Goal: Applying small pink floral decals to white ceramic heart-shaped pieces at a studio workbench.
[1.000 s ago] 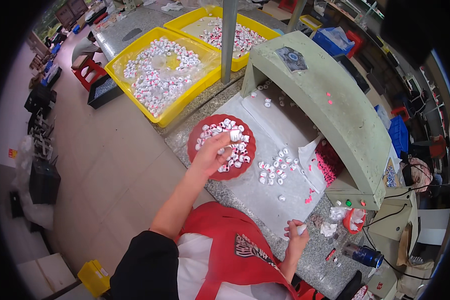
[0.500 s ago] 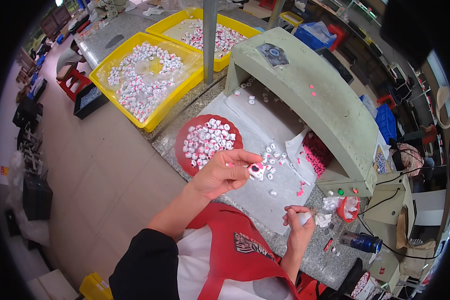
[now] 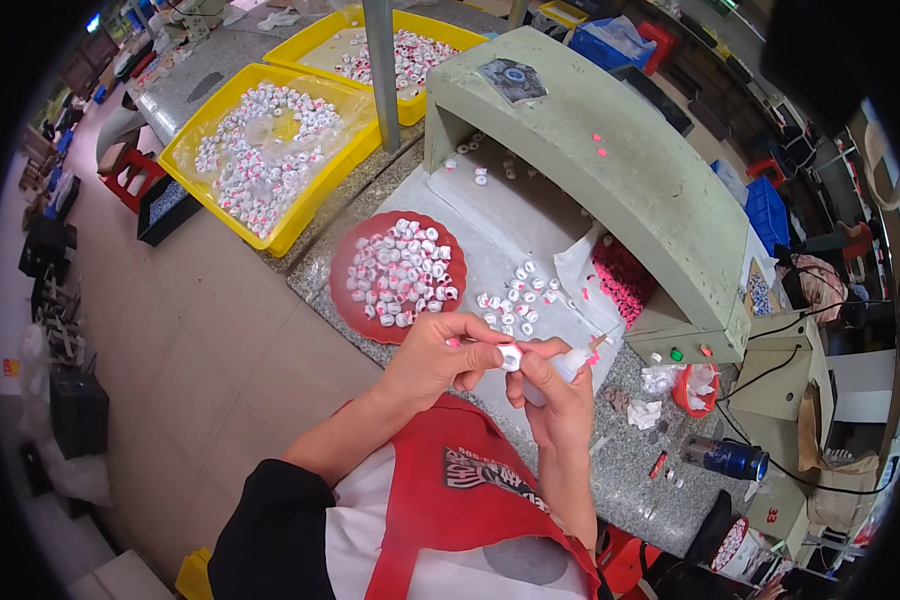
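Since the last frame both hands have come together in front of my chest: left hand (image 3: 435, 362) pulled back off the red plate (image 3: 342, 287) with 1 small white cap (image 3: 510, 357), and right hand (image 3: 555, 395) rose up from near the surface edge to meet it.

Left grip is clamped on the cap, thumb and fingertips pinching it. Right grip is wrapped shut around a small white bottle (image 3: 568, 366) with a thin nozzle that sticks out to the right, away from the cap. Cap and bottle sit just beside each other, knuckles of both hands touching or nearly so; can't tell if the 2 things actually touch.

Around that: the red plate on the surface (image 3: 630, 470) is piled with white caps, and a loose cluster of caps (image 3: 515, 300) lies on the white sheet just to its right. Pink bits (image 3: 620, 282) sit in a bag under the green hood (image 3: 610, 160). 2 yellow trays (image 3: 195, 150) with more caps are farther back on the left. A blue can (image 3: 725, 458) lies on its side at the right end of the surface, and a red cup (image 3: 692, 385) stands near it.
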{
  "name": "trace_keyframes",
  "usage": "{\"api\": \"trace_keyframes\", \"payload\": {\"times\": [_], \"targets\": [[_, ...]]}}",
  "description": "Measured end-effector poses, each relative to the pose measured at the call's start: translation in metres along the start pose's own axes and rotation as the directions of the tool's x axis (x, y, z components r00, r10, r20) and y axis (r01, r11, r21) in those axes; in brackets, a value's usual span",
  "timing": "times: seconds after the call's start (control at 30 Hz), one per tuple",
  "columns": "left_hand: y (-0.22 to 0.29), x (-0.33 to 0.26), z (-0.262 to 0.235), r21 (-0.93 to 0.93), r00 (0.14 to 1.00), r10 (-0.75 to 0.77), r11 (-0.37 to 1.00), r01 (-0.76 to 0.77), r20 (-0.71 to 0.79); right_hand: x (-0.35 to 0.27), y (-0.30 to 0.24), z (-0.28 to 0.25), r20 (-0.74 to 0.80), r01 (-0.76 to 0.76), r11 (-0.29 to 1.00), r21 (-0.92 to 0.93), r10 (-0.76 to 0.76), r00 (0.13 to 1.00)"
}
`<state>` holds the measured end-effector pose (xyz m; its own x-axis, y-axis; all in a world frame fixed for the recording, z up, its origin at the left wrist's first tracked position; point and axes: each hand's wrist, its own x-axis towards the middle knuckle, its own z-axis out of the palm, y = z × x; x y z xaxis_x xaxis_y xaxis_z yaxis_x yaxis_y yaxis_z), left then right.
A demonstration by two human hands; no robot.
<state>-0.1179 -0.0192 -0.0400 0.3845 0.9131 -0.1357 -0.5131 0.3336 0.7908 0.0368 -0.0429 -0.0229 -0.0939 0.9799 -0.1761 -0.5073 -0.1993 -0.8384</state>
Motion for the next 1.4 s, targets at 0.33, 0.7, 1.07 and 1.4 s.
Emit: {"api": "trace_keyframes", "payload": {"times": [0.33,0.7,1.07,1.4], "targets": [[-0.021,0.012,-0.005,-0.232,0.983,-0.178,0.955,0.185,0.053,0.003,-0.002,-0.010,-0.053,-0.028,0.997,0.066,0.031,0.998],[-0.050,0.077,-0.142,0.820,0.760,0.402,0.492,0.291,-0.511,0.002,0.035,-0.061,-0.250,-0.158,0.986,0.047,0.165,0.954],[-0.057,0.140,-0.173,0.512,0.849,0.073,0.823,0.244,-0.523,-0.008,0.025,-0.089,-0.405,-0.122,0.992,0.037,0.126,0.906],[0.013,0.054,-0.058,-0.161,0.924,-0.150,0.982,0.098,-0.351,-0.011,0.027,-0.068,-0.322,-0.153,0.988,-0.026,0.137,0.937]]}}
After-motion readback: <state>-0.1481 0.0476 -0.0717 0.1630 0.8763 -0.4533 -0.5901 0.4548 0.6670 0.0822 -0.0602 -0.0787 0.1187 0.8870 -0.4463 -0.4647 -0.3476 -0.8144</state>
